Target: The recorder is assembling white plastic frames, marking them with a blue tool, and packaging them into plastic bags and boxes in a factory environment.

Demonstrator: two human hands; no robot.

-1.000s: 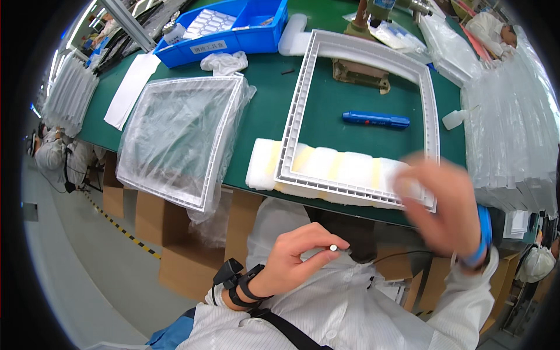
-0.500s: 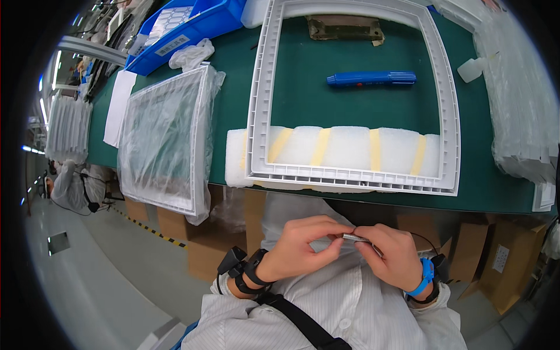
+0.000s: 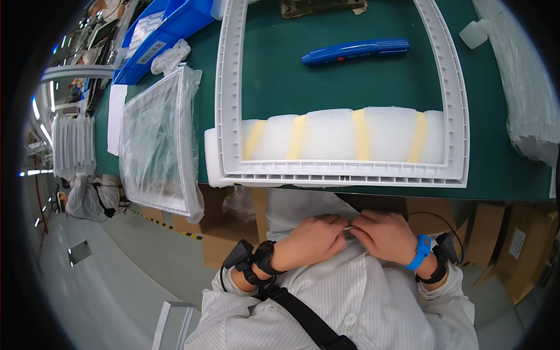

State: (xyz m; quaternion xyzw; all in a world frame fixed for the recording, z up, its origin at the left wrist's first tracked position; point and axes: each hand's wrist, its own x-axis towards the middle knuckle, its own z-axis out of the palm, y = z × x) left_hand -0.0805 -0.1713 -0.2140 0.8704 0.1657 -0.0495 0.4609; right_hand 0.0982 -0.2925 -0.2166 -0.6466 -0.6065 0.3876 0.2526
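Pinching a small pale piece (image 3: 348,228) between them, the left hand (image 3: 315,238) and right hand (image 3: 386,235) meet at lower centre; a loose hold could drop it among the cardboard boxes (image 3: 489,233) below the table (image 3: 350,84).

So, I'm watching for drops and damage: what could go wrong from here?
The small pale piece between the left hand and right hand could drop, being beyond the green tabletop's front edge. The clear-bagged, white rectangular plastic frame overhangs that edge, so a bump might tip it.
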